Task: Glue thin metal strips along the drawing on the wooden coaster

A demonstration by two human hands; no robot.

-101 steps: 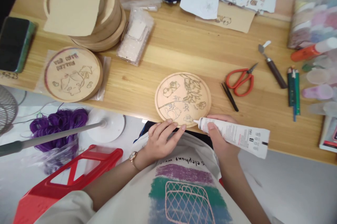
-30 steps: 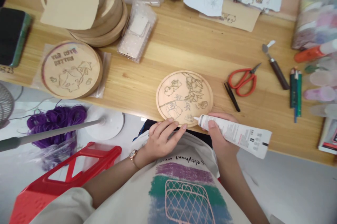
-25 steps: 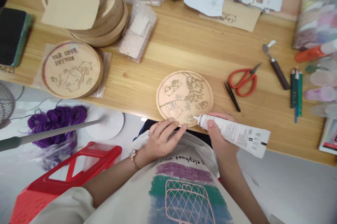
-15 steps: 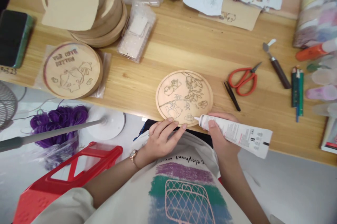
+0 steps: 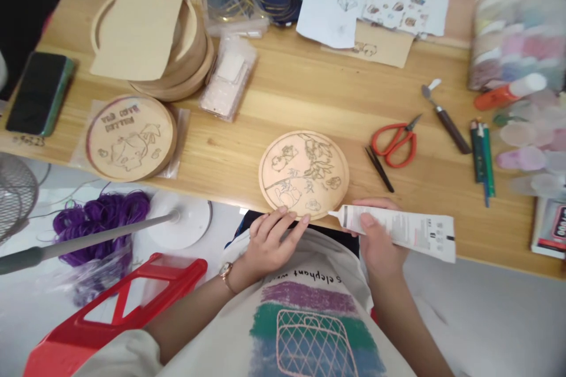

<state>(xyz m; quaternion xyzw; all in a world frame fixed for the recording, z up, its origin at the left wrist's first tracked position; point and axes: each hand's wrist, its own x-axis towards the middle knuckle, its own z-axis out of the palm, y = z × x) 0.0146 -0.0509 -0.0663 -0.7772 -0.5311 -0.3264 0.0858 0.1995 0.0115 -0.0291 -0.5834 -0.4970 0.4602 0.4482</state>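
The right hand is clamped on the white tube, its nozzle now drawn just off the wooden disc at 5 o'clock; the left hand, fingers apart, touches the rim at 6 o'clock.

The shirt reads "s elephant w…", upside down in this view. Burned lettering on the wooden disc seems to end in "KITTEN", but is unclear. Print on the tube is too small to read.

A pale wooden table stands over grey floor.
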